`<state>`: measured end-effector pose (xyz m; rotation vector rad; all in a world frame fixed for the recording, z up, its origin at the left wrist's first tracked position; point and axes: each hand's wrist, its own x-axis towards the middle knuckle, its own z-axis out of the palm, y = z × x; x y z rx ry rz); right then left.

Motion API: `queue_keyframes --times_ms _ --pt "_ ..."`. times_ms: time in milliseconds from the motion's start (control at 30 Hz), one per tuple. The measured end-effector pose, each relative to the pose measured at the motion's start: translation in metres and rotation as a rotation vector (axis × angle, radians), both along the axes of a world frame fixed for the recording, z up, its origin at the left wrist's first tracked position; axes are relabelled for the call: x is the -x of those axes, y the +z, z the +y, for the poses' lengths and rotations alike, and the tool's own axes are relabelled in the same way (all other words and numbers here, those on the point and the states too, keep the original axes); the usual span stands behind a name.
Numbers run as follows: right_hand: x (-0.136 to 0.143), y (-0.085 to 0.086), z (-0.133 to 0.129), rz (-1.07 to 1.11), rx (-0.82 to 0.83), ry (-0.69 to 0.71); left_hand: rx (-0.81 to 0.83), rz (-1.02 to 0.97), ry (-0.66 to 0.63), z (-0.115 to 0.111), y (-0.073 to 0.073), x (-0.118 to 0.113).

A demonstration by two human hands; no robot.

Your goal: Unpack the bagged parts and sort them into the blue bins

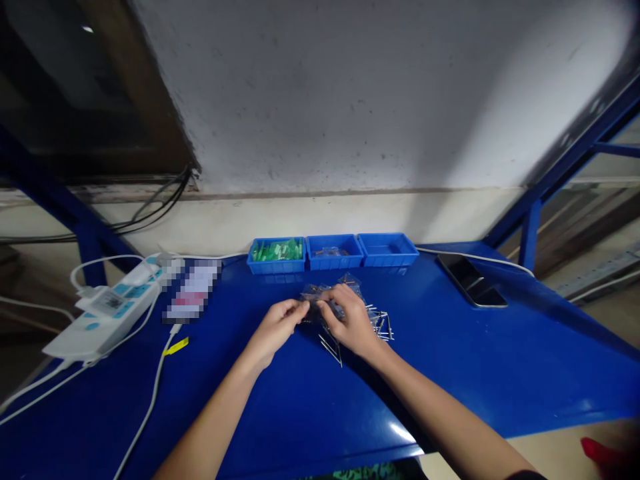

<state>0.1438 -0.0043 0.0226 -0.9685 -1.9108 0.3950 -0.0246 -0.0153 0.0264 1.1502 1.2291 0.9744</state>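
Observation:
My left hand (276, 328) pinches the left edge of a small clear plastic bag (312, 312) between thumb and fingers. On the bag's other side, my right hand (349, 319) is closed with its thumb and fingertips on the plastic. What lies inside the bag I cannot make out. More clear bags (350, 281) lie just behind my right hand. Thin silver metal pins, perhaps screws or nails (384, 324), are scattered to the right of that hand, and a few more (330, 350) lie under its wrist side. My right hand hides part of the pile.
Three blue bins stand along the back: one with green packets (277, 251), one with clear bags (327, 252), and a third (389, 260). A black phone (473, 281) lies right. On the left are a power strip (107, 320), a blurred phone (195, 291) and a white cable (153, 393).

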Motion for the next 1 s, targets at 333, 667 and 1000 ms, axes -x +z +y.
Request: queue_keyframes --times_ms 333,667,1000 --pt "0.0 -0.002 0.001 0.026 -0.036 -0.026 -0.156 -0.087 0.156 0.001 -0.005 -0.002" --pt "0.006 0.008 0.0 0.586 0.92 0.242 -0.909 0.437 0.138 -0.007 -0.005 -0.005" --pt "0.001 0.003 -0.001 0.345 0.293 -0.012 -0.259 0.139 0.04 -0.004 0.0 -0.007"
